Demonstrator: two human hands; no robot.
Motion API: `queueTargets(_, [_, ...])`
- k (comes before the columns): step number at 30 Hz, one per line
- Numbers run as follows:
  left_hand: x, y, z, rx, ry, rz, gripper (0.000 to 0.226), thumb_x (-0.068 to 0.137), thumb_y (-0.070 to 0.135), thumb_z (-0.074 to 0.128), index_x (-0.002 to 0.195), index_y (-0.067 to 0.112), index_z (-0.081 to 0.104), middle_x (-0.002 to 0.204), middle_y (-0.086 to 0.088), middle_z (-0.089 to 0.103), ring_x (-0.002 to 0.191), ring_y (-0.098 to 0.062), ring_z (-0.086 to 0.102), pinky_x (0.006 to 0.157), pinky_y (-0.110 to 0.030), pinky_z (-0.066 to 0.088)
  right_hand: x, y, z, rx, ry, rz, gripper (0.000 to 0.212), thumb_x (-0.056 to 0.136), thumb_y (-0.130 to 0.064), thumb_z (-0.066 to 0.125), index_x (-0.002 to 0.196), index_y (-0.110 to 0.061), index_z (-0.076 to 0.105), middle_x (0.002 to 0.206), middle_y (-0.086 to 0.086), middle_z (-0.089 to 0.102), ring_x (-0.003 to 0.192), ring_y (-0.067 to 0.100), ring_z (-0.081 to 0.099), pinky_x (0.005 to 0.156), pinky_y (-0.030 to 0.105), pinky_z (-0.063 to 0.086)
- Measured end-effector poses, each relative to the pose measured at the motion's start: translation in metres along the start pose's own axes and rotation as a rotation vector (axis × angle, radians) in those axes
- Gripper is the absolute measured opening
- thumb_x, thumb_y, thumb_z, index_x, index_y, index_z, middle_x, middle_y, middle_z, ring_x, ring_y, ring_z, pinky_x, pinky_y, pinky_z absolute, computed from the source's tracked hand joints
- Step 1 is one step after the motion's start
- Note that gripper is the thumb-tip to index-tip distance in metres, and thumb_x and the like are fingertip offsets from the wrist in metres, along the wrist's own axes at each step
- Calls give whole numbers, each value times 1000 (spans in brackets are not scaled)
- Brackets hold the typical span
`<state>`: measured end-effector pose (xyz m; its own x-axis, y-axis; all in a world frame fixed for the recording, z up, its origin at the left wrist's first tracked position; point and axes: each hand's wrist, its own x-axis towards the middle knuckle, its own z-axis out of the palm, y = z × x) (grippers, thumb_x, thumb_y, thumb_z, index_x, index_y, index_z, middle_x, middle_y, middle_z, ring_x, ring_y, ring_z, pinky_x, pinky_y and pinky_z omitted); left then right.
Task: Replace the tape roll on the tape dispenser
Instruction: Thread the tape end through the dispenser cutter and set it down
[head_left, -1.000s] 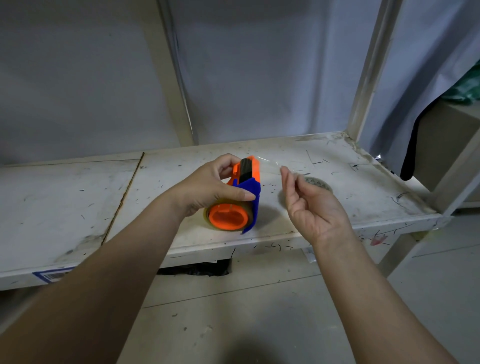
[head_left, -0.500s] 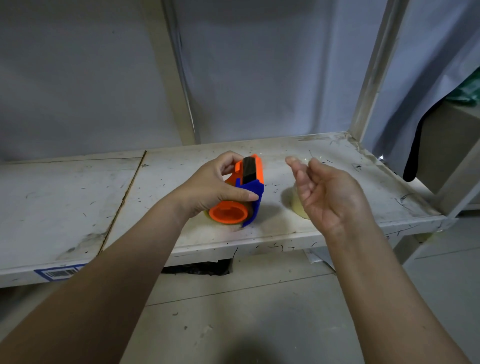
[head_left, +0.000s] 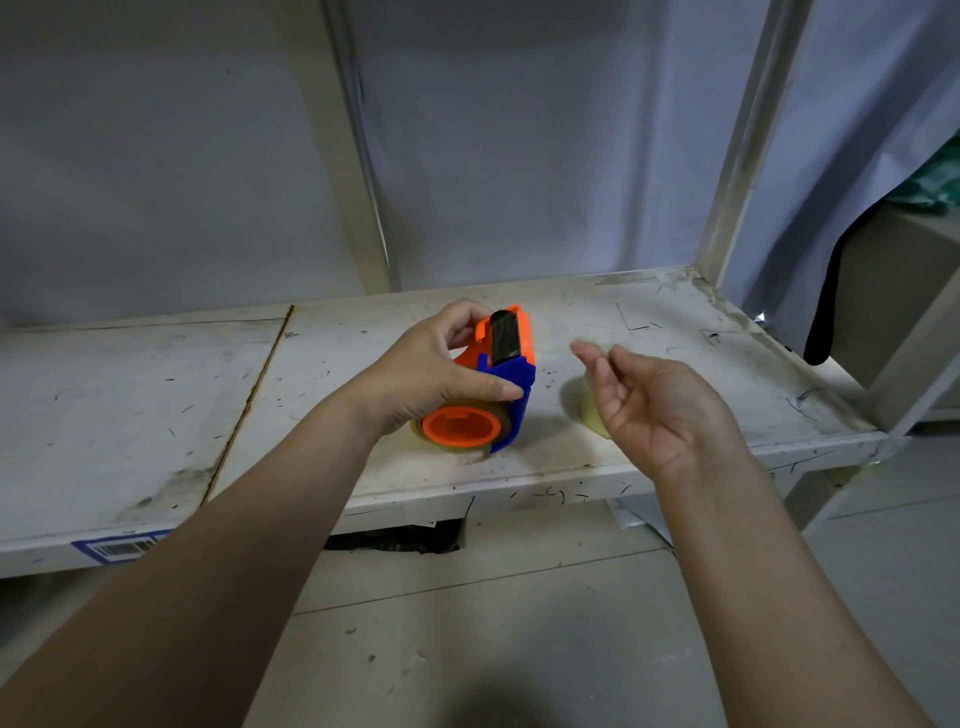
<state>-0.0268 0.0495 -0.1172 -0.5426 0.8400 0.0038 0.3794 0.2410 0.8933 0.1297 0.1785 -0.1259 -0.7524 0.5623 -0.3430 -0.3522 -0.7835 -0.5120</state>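
An orange and blue tape dispenser (head_left: 506, 364) rests on the white shelf (head_left: 156, 405), with a clear tape roll (head_left: 462, 451) around its orange hub. My left hand (head_left: 426, 374) grips the dispenser from the left, thumb across the blue side. To its right, my right hand (head_left: 660, 410) hovers with the palm turned left, fingers apart and nothing in them. A second, pale yellowish tape roll (head_left: 584, 408) lies on the shelf, mostly hidden behind my right hand.
The shelf is scuffed, with a seam (head_left: 249, 400) left of the dispenser and a barcode label (head_left: 122, 548) on its front edge. Metal uprights (head_left: 743, 140) stand at the back and right corner. Grey sheeting hangs behind. Concrete floor lies below.
My right hand let go of the tape strand it was pinching beside the dispenser and drew off to the right, opening. The left hand kept its grip on the dispenser.
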Motion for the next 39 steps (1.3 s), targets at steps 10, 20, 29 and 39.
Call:
queueTargets(10, [-2,-13,-3,-120,42,2,64,53,28,87,110,28,56,117,4,66,115,-14,58,92,-38,52,-3,-4,1,66,-96,213,50,71,3,62,118,13,46,95,29,66,77,33,73,63,30,61])
queueTargets(20, [-6,-12,-4,-169,-38,45,61,55,18,88,108,25,58,111,4,69,105,-9,64,83,-29,54,-2,1,6,-599,65,-30,5,79,-8,70,77,-12,68,62,-1,64,47,4,47,39,11,33])
queueTargets(29, [-4,-16,1,-239,-78,44,63,56,17,86,111,24,57,110,2,70,101,-14,66,79,-26,54,-3,-4,5,-645,-6,-202,9,83,0,64,84,-7,69,69,5,61,57,9,45,46,12,43])
queueTargets(39, [-2,-21,10,-651,-131,-1,81,46,30,92,119,18,59,115,-10,64,105,-24,58,96,-45,44,5,21,7,-994,-173,-604,18,85,-10,65,73,-22,67,64,-10,65,59,2,59,56,16,47])
